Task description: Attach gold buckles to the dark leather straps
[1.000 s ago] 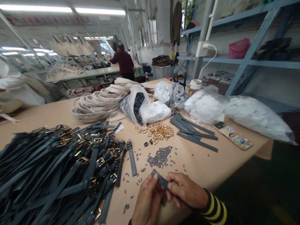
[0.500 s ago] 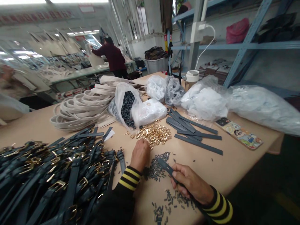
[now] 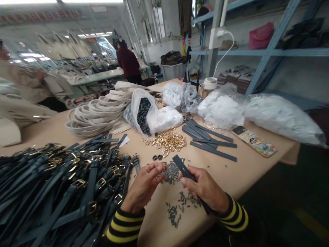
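Note:
My left hand (image 3: pixel 146 183) pinches a small gold buckle (image 3: pixel 164 166) between thumb and fingertips. Closed around a dark grey leather strap (image 3: pixel 181 164), my right hand (image 3: pixel 204 187) keeps its slotted end pointing up and left. Buckle and strap are a short way apart. Under and between the hands lies a pile of small dark cylindrical pieces (image 3: pixel 171 173), with more of them (image 3: pixel 174 214) nearer me. Behind the hands is a heap of gold buckles (image 3: pixel 171 140). Two black rings (image 3: pixel 157 157) lie just in front of that heap.
Buckled straps (image 3: pixel 77 185) are piled at left. Coiled beige strips (image 3: pixel 95 116), an open bag of black rings (image 3: pixel 144 115) and stuffed plastic bags (image 3: pixel 221 108) line the back. Loose dark straps (image 3: pixel 210 140) and a cartoon-printed item (image 3: pixel 257 142) lie at right. Other people (image 3: pixel 128 61) stand beyond the table.
My left hand has come back from the buckle heap towards me, now with a buckle in its fingers. Two black rings show where it was. The right hand has turned the strap slightly upward.

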Tool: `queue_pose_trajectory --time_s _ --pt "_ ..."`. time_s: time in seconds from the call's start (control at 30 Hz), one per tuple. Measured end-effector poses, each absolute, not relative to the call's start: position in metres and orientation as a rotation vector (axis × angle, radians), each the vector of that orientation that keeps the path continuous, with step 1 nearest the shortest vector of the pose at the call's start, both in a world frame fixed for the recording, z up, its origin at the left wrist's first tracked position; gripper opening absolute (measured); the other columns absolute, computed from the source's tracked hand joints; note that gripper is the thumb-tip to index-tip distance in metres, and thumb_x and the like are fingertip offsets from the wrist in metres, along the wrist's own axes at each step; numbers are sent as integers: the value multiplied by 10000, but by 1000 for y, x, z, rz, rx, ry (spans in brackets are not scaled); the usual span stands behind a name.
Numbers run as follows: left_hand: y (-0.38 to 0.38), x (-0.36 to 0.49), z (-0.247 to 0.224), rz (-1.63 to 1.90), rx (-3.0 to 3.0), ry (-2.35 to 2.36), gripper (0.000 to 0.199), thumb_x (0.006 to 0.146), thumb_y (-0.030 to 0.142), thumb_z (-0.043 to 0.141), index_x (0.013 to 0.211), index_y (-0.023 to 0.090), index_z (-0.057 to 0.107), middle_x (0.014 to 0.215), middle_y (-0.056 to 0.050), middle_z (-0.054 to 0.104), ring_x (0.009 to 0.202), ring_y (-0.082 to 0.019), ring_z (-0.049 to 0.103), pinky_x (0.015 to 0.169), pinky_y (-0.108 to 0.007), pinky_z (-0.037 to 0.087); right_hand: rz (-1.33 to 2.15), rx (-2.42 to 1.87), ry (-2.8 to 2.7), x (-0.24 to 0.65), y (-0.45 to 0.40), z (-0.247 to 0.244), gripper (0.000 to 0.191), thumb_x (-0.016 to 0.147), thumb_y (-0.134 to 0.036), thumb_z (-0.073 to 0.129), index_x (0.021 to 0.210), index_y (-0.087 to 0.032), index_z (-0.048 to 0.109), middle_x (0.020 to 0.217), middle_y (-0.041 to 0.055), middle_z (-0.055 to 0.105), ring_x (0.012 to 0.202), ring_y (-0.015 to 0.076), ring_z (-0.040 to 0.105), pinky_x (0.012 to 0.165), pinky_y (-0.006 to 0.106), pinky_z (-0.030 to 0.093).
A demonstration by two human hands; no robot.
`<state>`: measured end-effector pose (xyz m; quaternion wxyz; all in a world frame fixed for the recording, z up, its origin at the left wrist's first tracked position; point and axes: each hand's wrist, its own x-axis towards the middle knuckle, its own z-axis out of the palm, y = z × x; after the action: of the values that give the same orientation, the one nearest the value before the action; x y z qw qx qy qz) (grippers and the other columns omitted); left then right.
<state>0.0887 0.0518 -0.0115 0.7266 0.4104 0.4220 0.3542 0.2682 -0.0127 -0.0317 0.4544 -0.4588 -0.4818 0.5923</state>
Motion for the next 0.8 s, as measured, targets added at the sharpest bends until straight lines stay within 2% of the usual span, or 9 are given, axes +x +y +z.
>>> queue_pose_trajectory --time_s 0.2,0.33,0.47,0.6,0.8 --pt "-2 90 -17 789 807 846 91 766 186 596 694 130 589 873 -35 585 820 -119 536 736 -231 435 1164 -1241 -1410 246 -22 -22 140 774 -279 571 777 -139 576 619 -27 500 529 77 438 480 180 355" --pt "-23 92 -16 836 832 807 106 771 172 591 678 126 571 859 -31 586 790 -109 544 771 -243 441 1227 -1257 -1479 243 -32 -21 164 808 -299 519 765 -142 540 588 -33 503 438 59 395 411 175 309" --pt "-38 90 -21 889 722 745 34 781 169 582 774 157 551 745 -1 573 692 -90 551 648 -198 454 1355 -1162 -1431 244 -43 -21 166 815 -304 505 750 -151 508 585 -33 521 403 48 377 385 165 297" --pt "-46 87 -29 952 628 786 126 743 166 630 847 149 563 705 14 562 577 -49 516 557 -152 436 1330 -1194 -1419 242 -52 -25 160 816 -290 504 729 -157 502 585 -31 540 407 49 375 394 165 300" --pt "-50 82 -24 979 973 992 115 746 241 619 776 130 613 651 3 584 573 -76 522 558 -186 432 1182 -1236 -1542 237 -59 -31 139 816 -255 509 720 -155 514 606 -17 562 560 94 504 577 209 395"
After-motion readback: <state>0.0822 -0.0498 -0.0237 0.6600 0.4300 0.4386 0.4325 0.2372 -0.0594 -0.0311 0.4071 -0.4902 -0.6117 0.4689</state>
